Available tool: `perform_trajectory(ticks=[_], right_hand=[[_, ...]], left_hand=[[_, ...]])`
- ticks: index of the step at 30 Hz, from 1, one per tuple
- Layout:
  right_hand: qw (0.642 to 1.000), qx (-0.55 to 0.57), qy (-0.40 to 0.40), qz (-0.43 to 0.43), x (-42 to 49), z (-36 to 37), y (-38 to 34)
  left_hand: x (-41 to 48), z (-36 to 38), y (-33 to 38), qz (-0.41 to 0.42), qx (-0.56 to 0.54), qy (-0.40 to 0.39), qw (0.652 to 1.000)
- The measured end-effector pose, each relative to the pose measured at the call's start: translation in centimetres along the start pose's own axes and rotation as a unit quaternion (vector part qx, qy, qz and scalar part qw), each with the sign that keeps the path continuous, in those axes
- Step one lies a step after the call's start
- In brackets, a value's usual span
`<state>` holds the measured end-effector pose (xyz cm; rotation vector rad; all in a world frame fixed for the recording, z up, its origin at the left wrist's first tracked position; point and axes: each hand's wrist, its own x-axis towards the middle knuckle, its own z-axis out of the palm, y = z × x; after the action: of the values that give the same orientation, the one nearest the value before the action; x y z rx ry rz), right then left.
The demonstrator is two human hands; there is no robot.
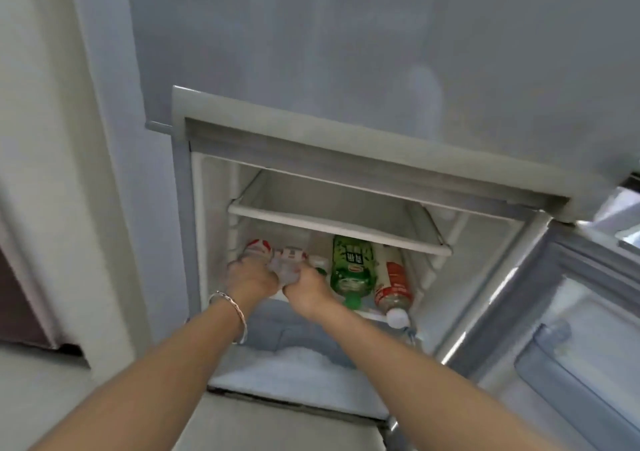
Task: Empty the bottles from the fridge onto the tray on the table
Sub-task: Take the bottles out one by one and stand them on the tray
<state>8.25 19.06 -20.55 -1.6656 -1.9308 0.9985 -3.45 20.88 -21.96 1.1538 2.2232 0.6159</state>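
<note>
Both hands reach into the open fridge [346,159] — the left hand [251,279] closes on a red-and-white-labelled bottle [258,248], the right hand [306,289] grips a clear bottle [287,267]. A green tea bottle [351,265] and a red-labelled bottle [393,286] lie alongside on the lower shelf.

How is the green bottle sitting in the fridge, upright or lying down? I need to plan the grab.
Lying down. The green bottle rests on its side on the lower shelf, green cap toward the opening.
</note>
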Motion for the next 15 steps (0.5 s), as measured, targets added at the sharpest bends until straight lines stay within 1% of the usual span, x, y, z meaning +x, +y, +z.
perform_trajectory(ticks=[2,3,4,5,6,8,12,15], right_hand=[[1.000,-0.002,-0.005,0.010,1.1,0.3,0.7],[1.000,-0.002,-0.006,0.011,1.5,0.4,1.0],[1.000,0.000,-0.003,0.009,1.9,0.4,1.3],[1.000,0.006,-0.001,0.006,2.1,0.4,1.6],[1.000,0.009,-0.001,0.004,2.3,0.4,1.9],[1.000,0.016,-0.005,0.007,2.2,0.7,2.4],[0.999,0.040,-0.004,0.020,1.5,0.6,4.2],[0.999,0.026,-0.024,0.033,0.3,-0.4,5.2]], left_hand=[[1.9,1.3,-0.7,-0.059,-0.050,-0.001,0.997],[2.5,1.6,-1.2,-0.079,-0.087,-0.016,0.993],[3.3,2.2,-1.4,-0.091,-0.141,-0.036,0.985],[3.3,2.3,-1.7,-0.104,-0.214,-0.053,0.970],[4.1,2.7,-1.9,-0.111,-0.261,-0.048,0.958],[4.3,2.8,-2.6,-0.113,-0.280,-0.037,0.953],[3.8,3.6,-2.9,-0.111,-0.274,-0.028,0.955],[2.8,3.1,-2.2,-0.079,-0.261,-0.017,0.962]])
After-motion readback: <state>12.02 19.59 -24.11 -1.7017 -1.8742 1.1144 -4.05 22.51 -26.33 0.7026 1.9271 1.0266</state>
